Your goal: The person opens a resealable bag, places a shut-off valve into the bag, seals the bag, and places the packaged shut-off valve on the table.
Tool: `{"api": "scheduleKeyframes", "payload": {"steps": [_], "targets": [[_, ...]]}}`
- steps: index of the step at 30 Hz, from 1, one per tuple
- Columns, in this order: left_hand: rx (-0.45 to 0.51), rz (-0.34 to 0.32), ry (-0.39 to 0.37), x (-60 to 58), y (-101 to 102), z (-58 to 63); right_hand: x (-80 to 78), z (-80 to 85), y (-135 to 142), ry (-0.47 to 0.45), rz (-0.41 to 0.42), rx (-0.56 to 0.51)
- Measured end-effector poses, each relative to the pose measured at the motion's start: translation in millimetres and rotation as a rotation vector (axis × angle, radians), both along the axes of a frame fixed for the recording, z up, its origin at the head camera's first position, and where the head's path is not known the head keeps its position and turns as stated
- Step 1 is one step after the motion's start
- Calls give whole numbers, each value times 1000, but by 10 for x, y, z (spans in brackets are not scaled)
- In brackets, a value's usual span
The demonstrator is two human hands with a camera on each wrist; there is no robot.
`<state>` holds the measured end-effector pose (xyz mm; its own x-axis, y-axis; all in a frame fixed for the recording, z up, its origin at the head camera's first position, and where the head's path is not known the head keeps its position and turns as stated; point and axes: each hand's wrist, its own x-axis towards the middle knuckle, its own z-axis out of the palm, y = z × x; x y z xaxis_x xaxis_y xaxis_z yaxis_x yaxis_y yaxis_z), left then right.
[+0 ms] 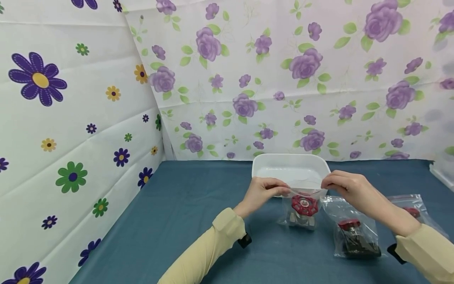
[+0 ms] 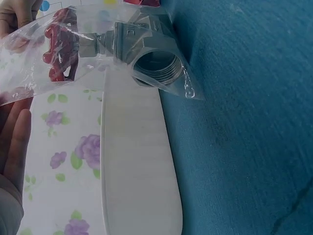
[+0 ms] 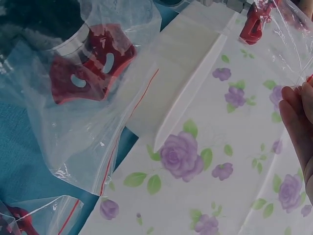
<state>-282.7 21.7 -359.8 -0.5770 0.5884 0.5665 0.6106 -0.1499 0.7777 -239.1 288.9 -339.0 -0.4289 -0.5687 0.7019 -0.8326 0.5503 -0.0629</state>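
A clear zip bag (image 2: 190, 88) holds a metal valve (image 2: 156, 58) with a red handwheel (image 1: 304, 204). It stands upright on the blue cloth, just in front of a white tray (image 1: 273, 161). My left hand (image 1: 264, 192) pinches the bag's top edge at its left end. At the right end, my right hand (image 1: 349, 189) pinches the same edge between thumb and fingers. The left wrist view shows the valve's threaded opening through the plastic. Only part of the red handwheel shows in the right wrist view.
Right of the held bag lies another zip bag (image 1: 337, 209) with a dark, red-handled valve (image 1: 358, 242). A third bag (image 1: 422, 203) with a red part is partly behind my right forearm. Flowered sheets (image 1: 230, 71) hang at the back and left. Clear plastic (image 1: 441, 175) lies at the right edge.
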Motion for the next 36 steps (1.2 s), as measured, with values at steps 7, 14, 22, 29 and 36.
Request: {"api": "scheduleKeyframes", "payload": {"steps": [7, 14, 22, 29, 36], "targets": [[6, 7, 100, -9, -3, 9, 32, 1, 18, -24, -30, -2], [19, 32, 255, -9, 5, 9, 52, -8, 31, -32, -57, -1], [-1, 68, 307, 3, 14, 18, 33, -17, 52, -73, -18, -23], [-58, 102, 324, -61, 41, -82, 15, 15, -84, -110, -63, -45], [-41, 90, 315, 8, 25, 8, -19, 18, -323, -308, -125, -39]]}}
